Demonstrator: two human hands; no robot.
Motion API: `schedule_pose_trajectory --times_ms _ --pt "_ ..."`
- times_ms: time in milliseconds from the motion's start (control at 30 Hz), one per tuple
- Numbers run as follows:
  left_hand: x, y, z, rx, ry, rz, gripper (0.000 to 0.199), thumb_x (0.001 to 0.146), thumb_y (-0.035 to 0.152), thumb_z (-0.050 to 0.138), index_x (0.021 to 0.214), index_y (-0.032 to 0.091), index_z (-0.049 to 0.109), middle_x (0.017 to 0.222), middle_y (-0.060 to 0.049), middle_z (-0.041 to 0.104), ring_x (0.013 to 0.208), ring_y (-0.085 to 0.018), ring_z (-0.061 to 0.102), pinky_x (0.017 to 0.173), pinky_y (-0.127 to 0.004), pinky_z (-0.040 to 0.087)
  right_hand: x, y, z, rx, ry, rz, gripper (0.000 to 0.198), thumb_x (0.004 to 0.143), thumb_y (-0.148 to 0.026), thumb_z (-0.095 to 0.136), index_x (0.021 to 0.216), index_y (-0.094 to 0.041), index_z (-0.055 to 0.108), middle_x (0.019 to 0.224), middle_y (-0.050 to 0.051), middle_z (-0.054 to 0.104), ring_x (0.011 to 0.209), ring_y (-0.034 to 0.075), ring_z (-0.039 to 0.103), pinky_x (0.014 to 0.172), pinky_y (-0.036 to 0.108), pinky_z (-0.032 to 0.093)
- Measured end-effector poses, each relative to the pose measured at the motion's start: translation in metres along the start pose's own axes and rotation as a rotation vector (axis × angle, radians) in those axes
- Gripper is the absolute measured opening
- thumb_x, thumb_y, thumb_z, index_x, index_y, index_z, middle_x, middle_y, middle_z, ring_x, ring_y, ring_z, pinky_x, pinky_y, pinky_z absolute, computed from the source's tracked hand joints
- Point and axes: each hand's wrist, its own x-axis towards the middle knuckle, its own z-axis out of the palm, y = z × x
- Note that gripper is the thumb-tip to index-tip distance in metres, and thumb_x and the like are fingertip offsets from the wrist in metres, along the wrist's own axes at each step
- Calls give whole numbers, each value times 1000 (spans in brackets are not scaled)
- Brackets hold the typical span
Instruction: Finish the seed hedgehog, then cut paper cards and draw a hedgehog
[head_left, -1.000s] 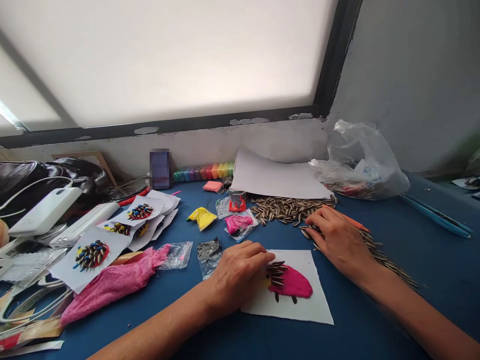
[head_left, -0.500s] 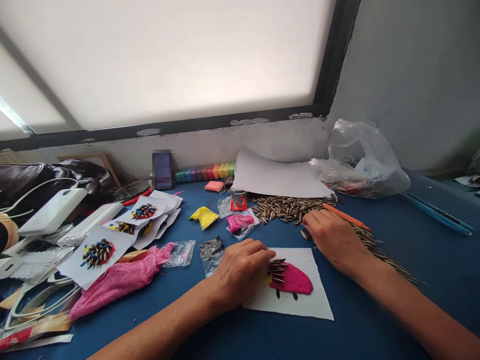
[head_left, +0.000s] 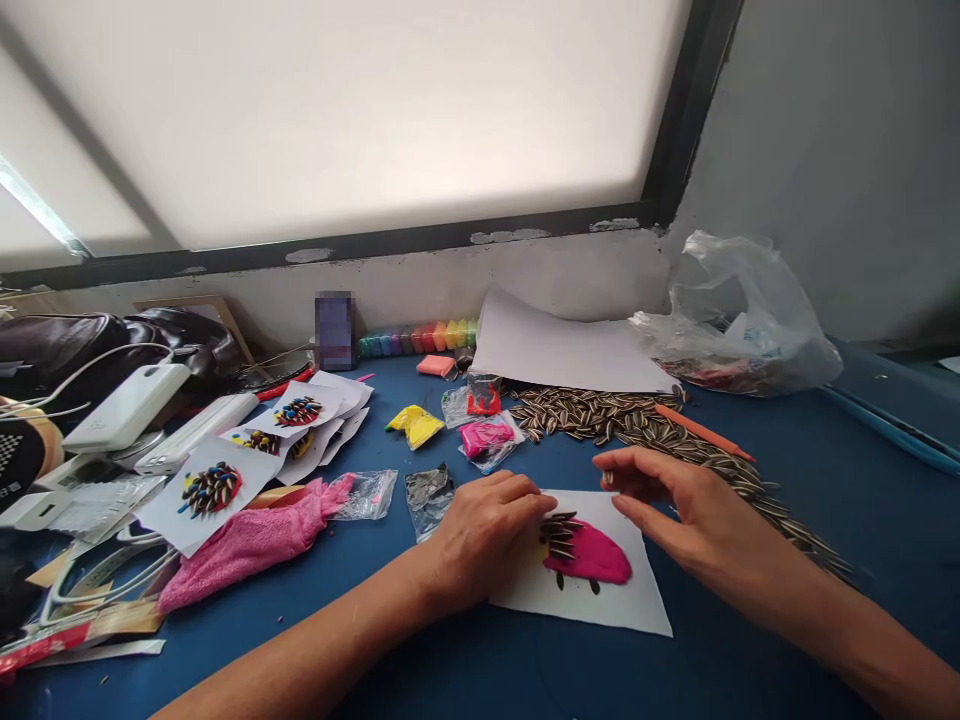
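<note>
My left hand [head_left: 484,535] rests with curled fingers over the left part of a white sheet of paper [head_left: 637,605], pressing it to the table; its fingertips are partly hidden. On this sheet lies a flat magenta clay shape [head_left: 600,555] with several striped sunflower seeds stuck in its left end. Two dark seeds sit below the clay, and a bit of yellow shows beside my left fingers. Above the sheet's upper right corner, my right hand [head_left: 686,510] pinches a single sunflower seed [head_left: 608,479] between thumb and fingers.
Behind my right hand spreads a heap of sunflower seeds [head_left: 577,413] with an orange stick [head_left: 705,433] on it. Clay packets, including a yellow one [head_left: 416,426], lie mid-table. Finished-looking seed pictures [head_left: 212,490], a pink cloth [head_left: 247,550] and white chargers crowd the left. A plastic bag [head_left: 750,330] stands back right.
My right hand has come away from the seed heap toward the sheet, now with a seed in its fingertips. My left hand stays on the paper. The view has shifted slightly.
</note>
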Motion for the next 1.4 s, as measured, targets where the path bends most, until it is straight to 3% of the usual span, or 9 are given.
schedule_pose_trajectory --times_ms 67,200,533,733,900,1400 --pt "-1 0 0 -15 0 3 25 98 10 44 108 12 66 94 -8 71 80 -19 64 71 -30 51 -1 -3 0 20 34 -28 21 91 -36 55 98 -25 72 97 3 76 88 20 71 79 34 57" --pt "-2 -1 1 -6 4 1 25 98 11 44 107 12 66 94 -8 71 79 -19 63 70 -29 50 -3 -7 3 -65 11 -110 24 94 -38 54 87 -28 74 84 1 73 77 19 69 67 32 55" --pt "-1 -1 1 23 3 1 24 96 10 45 106 14 67 94 -7 72 78 -18 64 68 -27 49 -13 2 21 -176 33 -313 29 95 -21 46 88 -27 74 77 1 72 65 16 69 58 25 56" --pt "0 0 -1 17 7 13 24 96 9 46 105 13 67 94 -7 72 78 -18 64 68 -28 50 -16 5 24 -221 52 -249 19 93 -23 56 77 -26 66 70 -3 70 58 15 66 53 25 52" --pt "-1 -1 1 36 11 5 25 96 9 43 103 14 67 93 -7 72 78 -17 64 69 -27 50 -20 7 28 -177 91 -266 20 93 -18 54 87 -30 69 79 -4 73 67 14 70 61 24 53" --pt "0 0 -1 62 -55 -2 27 96 8 44 101 16 69 93 -7 70 78 -16 62 70 -27 50 -18 5 40 -257 129 -317 21 97 -21 51 82 -25 64 78 1 67 70 18 65 63 30 51"
